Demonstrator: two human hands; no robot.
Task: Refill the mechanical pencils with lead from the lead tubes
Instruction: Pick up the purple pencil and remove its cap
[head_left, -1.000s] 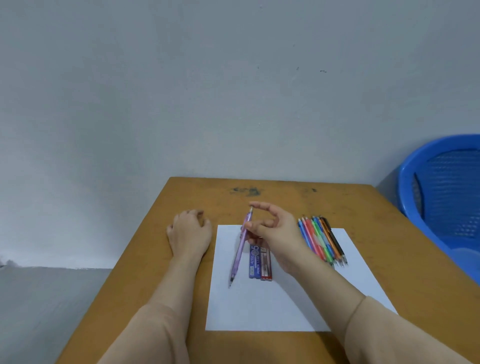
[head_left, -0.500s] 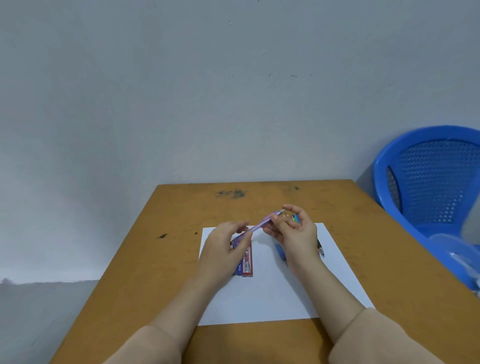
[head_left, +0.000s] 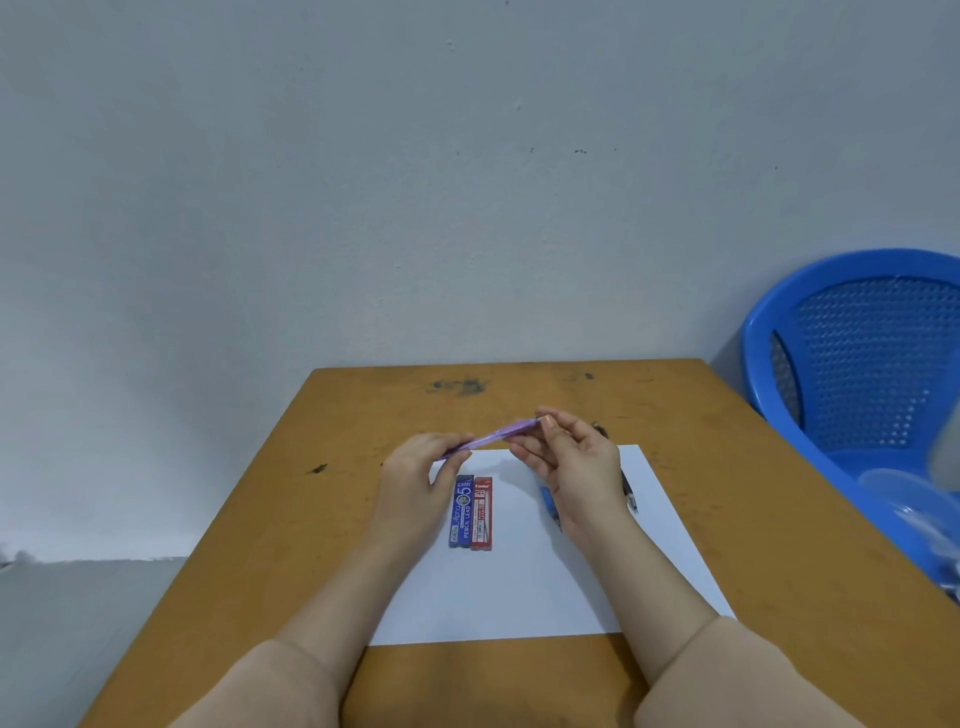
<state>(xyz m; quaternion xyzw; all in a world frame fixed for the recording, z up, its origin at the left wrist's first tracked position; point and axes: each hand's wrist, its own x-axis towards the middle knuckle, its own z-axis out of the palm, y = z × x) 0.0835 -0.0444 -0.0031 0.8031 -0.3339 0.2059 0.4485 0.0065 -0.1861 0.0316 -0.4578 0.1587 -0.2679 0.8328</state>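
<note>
A purple mechanical pencil (head_left: 496, 435) is held above the white paper sheet (head_left: 524, 587), slanting up to the right. My left hand (head_left: 421, 480) grips its lower end. My right hand (head_left: 576, 462) pinches its upper end with thumb and fingertips. A blue lead tube (head_left: 461, 513) and a red lead tube (head_left: 482, 513) lie side by side on the sheet, below and between my hands. The other mechanical pencils (head_left: 628, 491) lie on the sheet behind my right hand, mostly hidden.
The sheet lies on a brown wooden table (head_left: 311, 519) pushed against a grey wall. A blue plastic chair (head_left: 852, 364) stands at the table's right side. The table's left edge drops off to a grey floor.
My left hand came off the table and took the pencil's lower end. My right hand shifted to the pencil's upper end, which now slants up to the right.
</note>
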